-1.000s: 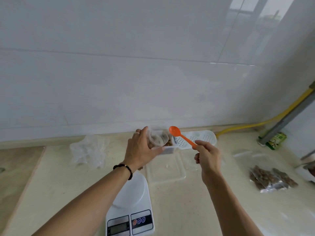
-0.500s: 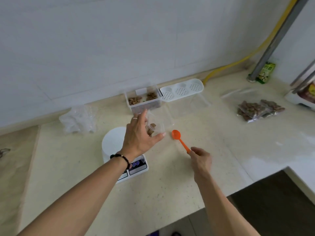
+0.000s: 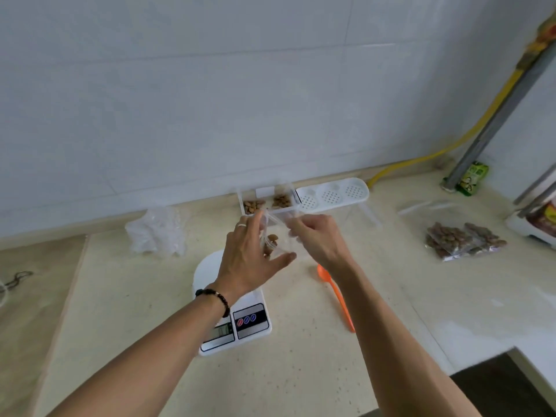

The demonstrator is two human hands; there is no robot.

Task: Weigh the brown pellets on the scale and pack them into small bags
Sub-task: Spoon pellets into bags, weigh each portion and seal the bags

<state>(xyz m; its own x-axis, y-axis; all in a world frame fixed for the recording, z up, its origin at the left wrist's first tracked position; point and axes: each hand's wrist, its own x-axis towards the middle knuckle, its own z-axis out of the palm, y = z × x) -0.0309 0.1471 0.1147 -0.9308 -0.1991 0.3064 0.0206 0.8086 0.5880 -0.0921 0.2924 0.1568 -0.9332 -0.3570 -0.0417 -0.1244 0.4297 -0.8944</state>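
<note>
A small clear bag (image 3: 275,236) with brown pellets in it hangs above the counter between both hands. My left hand (image 3: 251,260) grips its left side, thumb under it. My right hand (image 3: 317,236) pinches the bag's top edge on the right. Below my left wrist sits the white scale (image 3: 237,323), its round plate partly hidden by the hand. The orange spoon (image 3: 337,296) lies on the counter beside the scale, touched by neither hand. At the wall stands a clear box of brown pellets (image 3: 266,203).
A white perforated lid (image 3: 331,194) lies beside the pellet box. Filled bags of pellets (image 3: 463,240) lie at the right. A heap of empty clear bags (image 3: 156,233) sits at the left. The counter edge (image 3: 481,356) drops off at the lower right.
My right hand has laid the orange spoon on the counter and moved up to the bag's top edge. My left hand still holds the bag. The camera has tilted downward.
</note>
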